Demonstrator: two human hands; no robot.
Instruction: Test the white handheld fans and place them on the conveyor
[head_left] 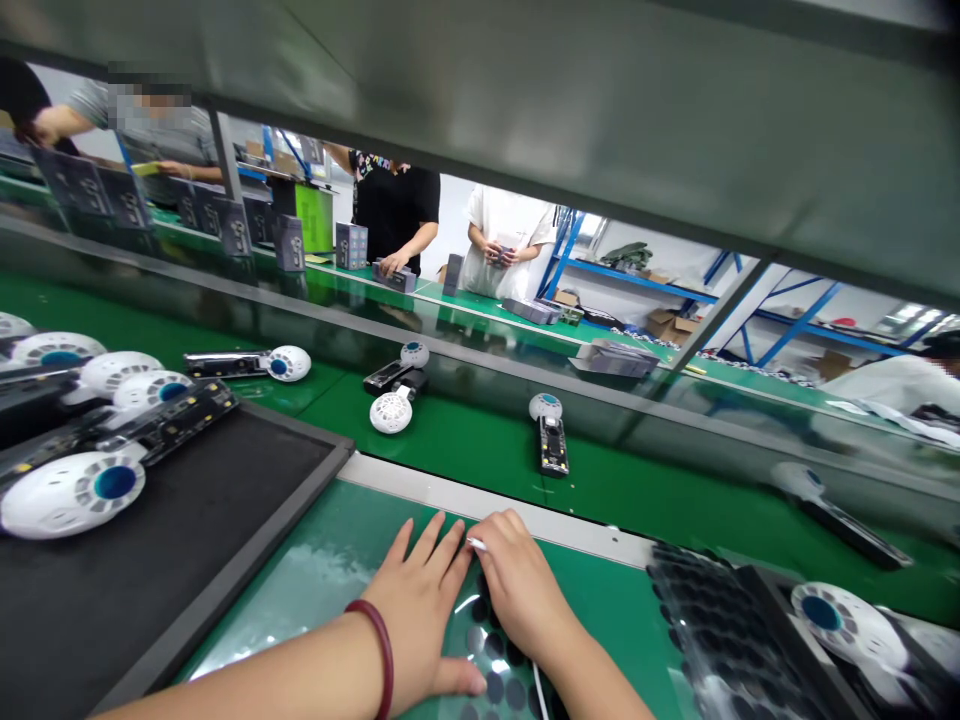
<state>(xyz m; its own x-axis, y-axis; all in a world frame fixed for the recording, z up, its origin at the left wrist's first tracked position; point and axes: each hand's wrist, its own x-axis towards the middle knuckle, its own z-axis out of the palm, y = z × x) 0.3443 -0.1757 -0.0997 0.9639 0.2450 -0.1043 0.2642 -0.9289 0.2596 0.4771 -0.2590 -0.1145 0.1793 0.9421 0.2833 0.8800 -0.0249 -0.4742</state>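
Note:
My left hand (424, 600), with a dark red bracelet on its wrist, lies flat with fingers spread on a clear plastic sheet (315, 575). Under and beside it are several round black stickers (495, 685) on the sheet. My right hand (517, 575) is closed beside its fingertips, pinching a thin white stick (477, 544). The stick's pale tip shows at the fingers, and a white length appears below the wrist; its exact kind I cannot make out. Another sheet of black round stickers (712, 630) lies to the right.
A black tray (225, 500) at left bears several white round-headed devices (75, 492) with dark handles. More devices (553, 430) lie on the green conveyor belt (465, 450) ahead. A box-like dark holder stands lower right. Across the line, people handle grey boxes (289, 243). A metal shelf hangs overhead.

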